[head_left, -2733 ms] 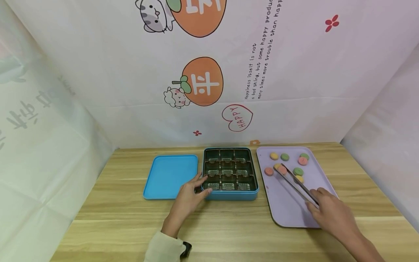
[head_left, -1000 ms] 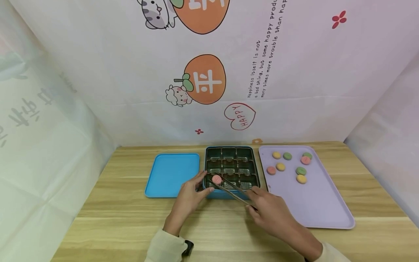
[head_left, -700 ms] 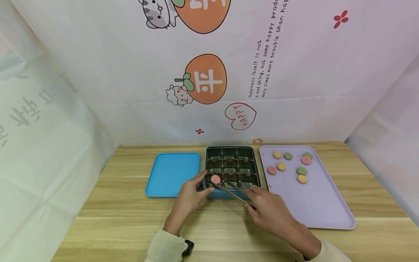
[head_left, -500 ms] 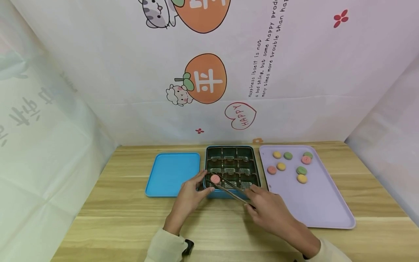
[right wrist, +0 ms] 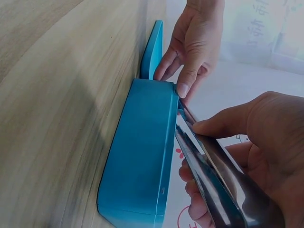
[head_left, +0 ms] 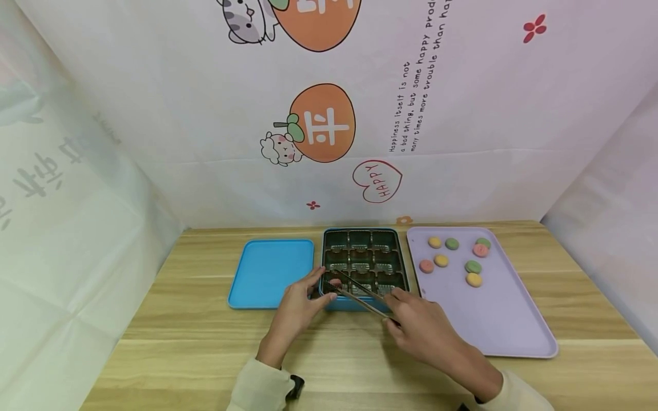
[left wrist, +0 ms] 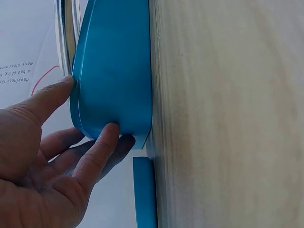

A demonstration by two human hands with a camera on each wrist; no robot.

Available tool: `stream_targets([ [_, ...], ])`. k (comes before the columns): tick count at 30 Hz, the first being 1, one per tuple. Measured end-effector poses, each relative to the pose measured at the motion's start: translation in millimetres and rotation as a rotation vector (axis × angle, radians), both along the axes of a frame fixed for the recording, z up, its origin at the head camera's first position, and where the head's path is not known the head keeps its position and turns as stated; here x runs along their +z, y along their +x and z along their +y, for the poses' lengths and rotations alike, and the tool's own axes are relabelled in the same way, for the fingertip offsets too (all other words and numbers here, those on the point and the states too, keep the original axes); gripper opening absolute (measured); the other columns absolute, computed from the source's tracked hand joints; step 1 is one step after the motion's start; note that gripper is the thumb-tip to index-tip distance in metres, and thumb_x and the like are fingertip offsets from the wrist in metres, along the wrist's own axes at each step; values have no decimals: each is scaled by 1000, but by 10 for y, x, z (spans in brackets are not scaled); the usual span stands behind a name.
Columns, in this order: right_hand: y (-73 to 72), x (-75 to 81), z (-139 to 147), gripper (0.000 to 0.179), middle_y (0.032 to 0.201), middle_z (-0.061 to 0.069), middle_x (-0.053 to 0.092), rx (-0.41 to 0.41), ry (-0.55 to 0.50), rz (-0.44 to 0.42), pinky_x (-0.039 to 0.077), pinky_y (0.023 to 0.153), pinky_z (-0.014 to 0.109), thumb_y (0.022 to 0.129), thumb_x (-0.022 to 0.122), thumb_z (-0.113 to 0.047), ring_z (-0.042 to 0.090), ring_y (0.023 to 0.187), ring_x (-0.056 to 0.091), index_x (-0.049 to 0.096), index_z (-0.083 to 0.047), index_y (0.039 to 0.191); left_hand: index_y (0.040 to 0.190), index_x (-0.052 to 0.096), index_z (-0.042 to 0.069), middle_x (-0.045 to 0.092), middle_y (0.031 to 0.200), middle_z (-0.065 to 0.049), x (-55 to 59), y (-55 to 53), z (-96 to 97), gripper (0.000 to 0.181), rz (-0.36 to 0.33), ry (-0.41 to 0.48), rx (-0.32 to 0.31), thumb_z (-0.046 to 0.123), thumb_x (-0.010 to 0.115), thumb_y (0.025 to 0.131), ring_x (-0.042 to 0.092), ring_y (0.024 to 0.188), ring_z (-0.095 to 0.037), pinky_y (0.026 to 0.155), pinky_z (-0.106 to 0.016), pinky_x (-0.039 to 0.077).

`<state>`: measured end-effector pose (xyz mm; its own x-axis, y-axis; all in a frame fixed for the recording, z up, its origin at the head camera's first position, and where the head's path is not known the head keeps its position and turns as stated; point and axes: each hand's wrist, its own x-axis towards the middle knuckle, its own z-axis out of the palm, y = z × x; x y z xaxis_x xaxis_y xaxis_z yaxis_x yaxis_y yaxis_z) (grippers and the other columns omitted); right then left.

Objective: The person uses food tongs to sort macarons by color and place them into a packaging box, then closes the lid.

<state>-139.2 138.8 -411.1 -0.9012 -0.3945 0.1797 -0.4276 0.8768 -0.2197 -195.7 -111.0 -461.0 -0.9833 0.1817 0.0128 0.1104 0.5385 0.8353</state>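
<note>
A blue box with a dark divided insert stands at the middle of the table. My left hand holds its near left corner; in the left wrist view the thumb touches the rim and the fingers lie against the side. My right hand grips metal tongs, whose tips are spread inside the near left compartment. A small round pink sweet sits low in that compartment between the tips, partly hidden. Whether a tip touches it, I cannot tell. The right wrist view hides the sweet behind the box wall.
Right of the box lies a lilac tray with several round sweets: pink, yellow and green. A flat blue lid lies to the left. A printed cloth hangs behind the table.
The tongs and my right hand came from the tray to the box with the pink sweet. Since half a second ago the sweet has dropped lower into the compartment. My left hand stays at the corner.
</note>
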Motion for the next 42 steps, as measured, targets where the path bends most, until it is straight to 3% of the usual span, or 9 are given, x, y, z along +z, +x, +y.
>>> stream_targets([
  [8, -4, -4, 5, 35, 123, 21, 72, 8, -6, -2, 58, 57, 39, 88, 80, -12, 33, 96, 74, 76, 5, 119, 157, 50, 10, 41, 166, -15, 8, 5, -1, 69, 12, -3, 0, 30, 77, 97, 59, 135, -46, 100, -53, 56],
  [14, 0, -4, 4, 34, 120, 17, 73, 3, 2, -1, 55, 54, 35, 89, 80, -13, 28, 90, 74, 76, 3, 118, 157, 50, 10, 41, 165, -16, 6, 2, -2, 69, 21, 2, -4, 30, 77, 97, 59, 134, -45, 100, -52, 56],
  [23, 23, -7, 22, 34, 121, 17, 72, -3, 1, -12, 58, 58, 38, 88, 82, -15, 31, 97, 74, 76, 2, 118, 157, 49, 9, 41, 165, -17, 7, 1, 8, 69, 17, -2, -6, 30, 77, 97, 60, 133, -46, 99, -52, 56],
  [35, 99, 15, 191, 38, 127, 21, 71, -47, -37, -12, 62, 69, 49, 89, 80, -15, 38, 108, 73, 74, 2, 123, 157, 50, 10, 44, 165, -10, 28, 4, 23, 67, 20, -33, 15, 28, 76, 98, 62, 133, -38, 85, -40, 55],
  [42, 117, 45, 333, 33, 110, 6, 72, -83, -42, 20, 54, 56, 35, 87, 83, -14, 20, 88, 71, 77, -3, 118, 156, 50, 8, 44, 164, -11, 36, 8, 35, 67, 32, -34, 8, 29, 76, 98, 62, 132, -38, 87, -42, 56],
])
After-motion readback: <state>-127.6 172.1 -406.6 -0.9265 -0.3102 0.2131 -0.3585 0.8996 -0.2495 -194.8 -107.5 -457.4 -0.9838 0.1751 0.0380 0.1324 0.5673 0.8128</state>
